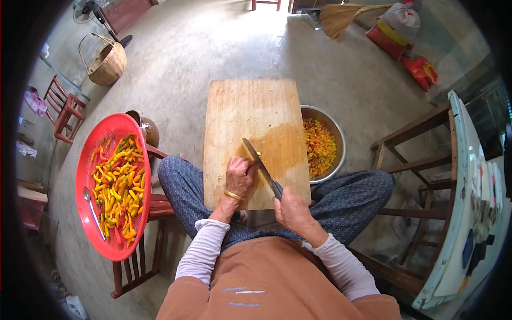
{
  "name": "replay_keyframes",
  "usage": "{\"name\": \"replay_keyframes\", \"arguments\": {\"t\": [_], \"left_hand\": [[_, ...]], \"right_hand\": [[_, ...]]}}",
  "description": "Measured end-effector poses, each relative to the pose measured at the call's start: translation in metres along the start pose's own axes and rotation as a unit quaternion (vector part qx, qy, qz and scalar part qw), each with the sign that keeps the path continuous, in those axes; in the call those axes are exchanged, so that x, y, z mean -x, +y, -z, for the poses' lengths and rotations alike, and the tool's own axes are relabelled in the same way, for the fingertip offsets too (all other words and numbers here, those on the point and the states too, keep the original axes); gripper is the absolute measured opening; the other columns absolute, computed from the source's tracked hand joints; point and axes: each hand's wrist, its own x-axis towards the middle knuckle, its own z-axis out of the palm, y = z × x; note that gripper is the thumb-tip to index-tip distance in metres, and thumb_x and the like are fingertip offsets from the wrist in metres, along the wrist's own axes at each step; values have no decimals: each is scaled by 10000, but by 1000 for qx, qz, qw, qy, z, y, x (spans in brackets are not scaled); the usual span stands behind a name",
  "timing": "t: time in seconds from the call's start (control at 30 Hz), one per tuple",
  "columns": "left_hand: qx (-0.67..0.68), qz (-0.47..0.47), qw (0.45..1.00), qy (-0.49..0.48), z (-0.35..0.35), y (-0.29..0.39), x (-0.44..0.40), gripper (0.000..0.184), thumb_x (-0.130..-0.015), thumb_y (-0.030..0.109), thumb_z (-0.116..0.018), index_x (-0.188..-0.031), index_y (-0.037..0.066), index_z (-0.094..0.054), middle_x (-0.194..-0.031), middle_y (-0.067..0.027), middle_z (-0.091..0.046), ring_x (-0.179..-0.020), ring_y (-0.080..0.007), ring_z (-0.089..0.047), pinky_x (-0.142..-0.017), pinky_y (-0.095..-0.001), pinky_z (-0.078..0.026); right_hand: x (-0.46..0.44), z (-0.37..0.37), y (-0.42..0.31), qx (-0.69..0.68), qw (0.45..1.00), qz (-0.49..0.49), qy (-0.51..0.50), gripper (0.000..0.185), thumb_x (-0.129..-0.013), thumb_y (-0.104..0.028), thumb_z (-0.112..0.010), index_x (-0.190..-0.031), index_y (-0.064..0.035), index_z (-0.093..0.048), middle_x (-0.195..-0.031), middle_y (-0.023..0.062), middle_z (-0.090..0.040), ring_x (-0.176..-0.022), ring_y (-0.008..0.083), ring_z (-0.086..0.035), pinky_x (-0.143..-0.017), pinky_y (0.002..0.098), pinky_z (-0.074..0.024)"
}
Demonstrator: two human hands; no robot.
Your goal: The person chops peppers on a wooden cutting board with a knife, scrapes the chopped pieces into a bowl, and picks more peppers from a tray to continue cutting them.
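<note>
A wooden cutting board (250, 106) lies in front of me, with a wet orange-brown stain across its middle and right part. My right hand (295, 212) is wrapped round the dark handle of a knife (258, 161), whose blade points up and left over the board. Close to the blade's left side, my left hand (240, 175) rests on the board with its fingers curled together; what they hold is hidden. A small yellow-green piece (259, 154) lies by the blade. Right of the board, a metal bowl (341, 154) holds chopped red, orange and yellow peppers (320, 148).
On a chair at the left, a red tray (85, 165) carries whole yellow and red peppers (121, 192) and a spoon (92, 205). Behind it stands a brown jar (150, 132). A wooden frame and a light-blue-edged table (453, 160) stand at the right.
</note>
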Motion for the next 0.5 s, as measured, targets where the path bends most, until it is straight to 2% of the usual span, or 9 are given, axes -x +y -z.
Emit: {"name": "replay_keyframes", "arguments": {"t": [0.2, 0.27, 0.5], "left_hand": [[-2, 1, 1000, 1, 0, -1, 2, 80, -669, 40, -694, -723, 13, -642, -749, -122, -625, -735, -298, -573, -703, -372, -455], [-10, 6, 1000, -9, 0, -3, 3, 82, -667, 38, -697, -721, 11, -642, -749, -122, -628, -733, -297, -576, -703, -373, -458], [5, 16, 1000, 18, 0, 4, 3, 77, -669, 47, -699, -716, 18, -645, -727, -110, -629, -717, -289, -575, -690, -368, -462]], "right_hand": [[-41, -21, -11, -20, 998, 17, 54, 225, -845, -156, -573, -855, 33, -451, -682, 310, -558, -675, 487, -573, -579, 534, -444], [-45, -26, 3, -24, 998, 26, 45, 241, -847, -175, -573, -876, 34, -456, -703, 305, -573, -687, 480, -587, -598, 531, -465], [-11, 5, 9, -34, 997, 66, 35, 244, -841, -174, -574, -875, 37, -457, -697, 304, -574, -681, 483, -584, -592, 530, -468]]}}
